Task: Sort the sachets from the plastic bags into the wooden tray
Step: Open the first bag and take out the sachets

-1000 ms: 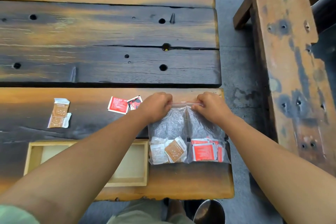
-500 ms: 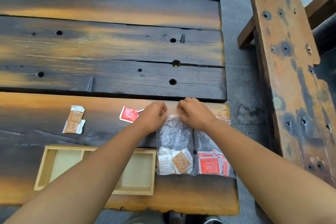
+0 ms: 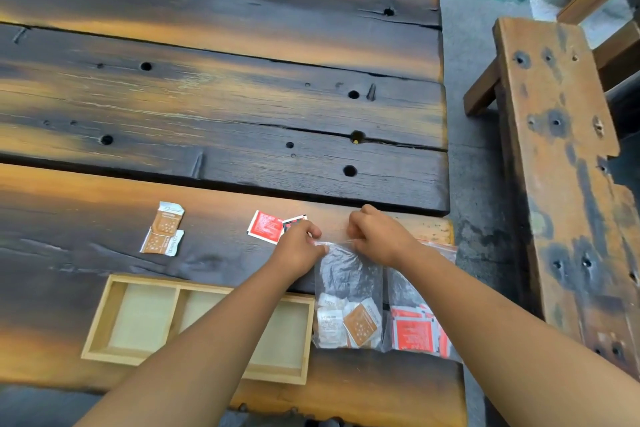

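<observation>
Two clear plastic bags lie side by side on the near plank. The left bag (image 3: pixel 346 274) holds brown and white sachets (image 3: pixel 360 322); the right bag (image 3: pixel 401 288) holds red sachets (image 3: pixel 414 334). My left hand (image 3: pixel 299 246) and my right hand (image 3: pixel 377 236) both pinch the top edge of the left bag. A wooden tray (image 3: pixel 104 315) with compartments lies to the left of the bags, partly under my left forearm. Two brown sachets (image 3: pixel 164 230) and two red sachets (image 3: pixel 268 226) lie loose on the table beyond the tray.
The dark plank table (image 3: pixel 221 107) stretches away from me, with holes and gaps between planks. Its right edge runs just past the bags. A wooden bench (image 3: pixel 561 163) stands to the right across a strip of concrete floor.
My right hand has moved left along the bags' top edge toward my left hand. The camera has tilted up, showing more of the far table.
</observation>
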Tool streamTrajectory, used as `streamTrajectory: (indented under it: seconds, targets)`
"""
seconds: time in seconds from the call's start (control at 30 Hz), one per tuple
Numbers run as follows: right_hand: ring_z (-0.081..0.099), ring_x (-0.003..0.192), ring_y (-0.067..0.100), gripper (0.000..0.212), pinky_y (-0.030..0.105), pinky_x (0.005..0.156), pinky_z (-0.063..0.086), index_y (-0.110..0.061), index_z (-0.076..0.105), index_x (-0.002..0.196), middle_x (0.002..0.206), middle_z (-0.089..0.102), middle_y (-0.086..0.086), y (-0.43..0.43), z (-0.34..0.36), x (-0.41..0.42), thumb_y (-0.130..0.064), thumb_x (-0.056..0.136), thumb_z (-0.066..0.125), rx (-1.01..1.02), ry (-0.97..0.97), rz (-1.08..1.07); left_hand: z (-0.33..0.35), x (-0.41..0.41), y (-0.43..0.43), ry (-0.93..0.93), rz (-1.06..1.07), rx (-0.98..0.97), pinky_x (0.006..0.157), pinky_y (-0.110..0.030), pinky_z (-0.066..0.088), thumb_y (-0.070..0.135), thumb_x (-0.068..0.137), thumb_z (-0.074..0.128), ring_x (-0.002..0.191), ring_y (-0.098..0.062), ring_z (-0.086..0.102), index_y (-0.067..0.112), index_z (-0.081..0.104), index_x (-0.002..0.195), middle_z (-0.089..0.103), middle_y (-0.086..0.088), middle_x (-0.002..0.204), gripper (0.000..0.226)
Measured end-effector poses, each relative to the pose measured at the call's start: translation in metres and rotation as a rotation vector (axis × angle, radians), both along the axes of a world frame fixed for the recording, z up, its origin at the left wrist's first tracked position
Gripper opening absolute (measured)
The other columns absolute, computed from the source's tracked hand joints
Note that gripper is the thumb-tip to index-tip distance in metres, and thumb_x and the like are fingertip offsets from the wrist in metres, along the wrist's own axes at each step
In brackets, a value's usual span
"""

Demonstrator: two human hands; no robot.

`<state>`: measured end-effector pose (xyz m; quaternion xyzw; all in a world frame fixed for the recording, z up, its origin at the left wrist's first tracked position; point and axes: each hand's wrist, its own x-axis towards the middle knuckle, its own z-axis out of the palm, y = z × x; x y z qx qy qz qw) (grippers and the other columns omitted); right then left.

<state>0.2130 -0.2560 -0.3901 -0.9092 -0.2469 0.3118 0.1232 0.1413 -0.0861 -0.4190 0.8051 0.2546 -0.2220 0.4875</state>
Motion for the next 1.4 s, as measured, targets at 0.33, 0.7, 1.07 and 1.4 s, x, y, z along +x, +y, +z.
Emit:
streamTrajectory:
  seconds: [0.33,0.7,1.07,1.4]
  targets:
    - [0.061,0.105,0.024,0.034,0.032,0.084,0.048,-0.017,0.066,0.115,0.113,0.068,0.004,0.001,0.007,-0.009,-0.014,0.087,0.048,0.024,0.159,-0.084,0.011,-0.012,-0.014,0.103,0.499,-0.591,0.064,-0.031,0.055,-0.011,0.084,0.062,0.074,-0.022,0.060,0.006,0.060,0.105,0.056,-0.016,0.095,0.027]
    - [0.055,0.065,0.007,0.019,0.023,0.061,0.042,-0.022,0.057,0.075,0.072,0.061,-0.006,-0.011,0.037,-0.020,-0.009,0.085,0.067,0.260,0.207,-0.233,0.023,-0.035,-0.020,0.125,0.174,-0.531,0.076,-0.037,0.054,0.014,0.086,0.071,0.086,-0.027,0.067,0.010,0.067,0.089,0.072,-0.013,0.092,0.006]
    - [0.064,0.077,0.009,0.013,0.027,0.076,0.053,-0.016,0.069,0.091,0.083,0.068,0.000,-0.050,0.079,-0.038,-0.019,0.082,0.076,0.670,0.191,-0.575,0.071,-0.056,-0.041,-0.142,0.189,-0.530,0.056,-0.022,0.052,0.006,0.094,0.059,0.059,-0.015,0.067,0.006,0.065,0.085,0.074,-0.007,0.076,0.011]
    - [0.063,0.113,0.006,0.042,0.017,0.088,0.051,-0.014,0.060,0.126,0.125,0.067,0.002,-0.062,0.087,-0.126,-0.012,0.086,0.072,0.974,0.423,-0.703,0.137,-0.078,-0.037,-0.358,0.269,-0.522,0.053,-0.028,0.053,0.008,0.093,0.060,0.060,-0.020,0.067,0.005,0.068,0.084,0.074,-0.010,0.076,0.012]
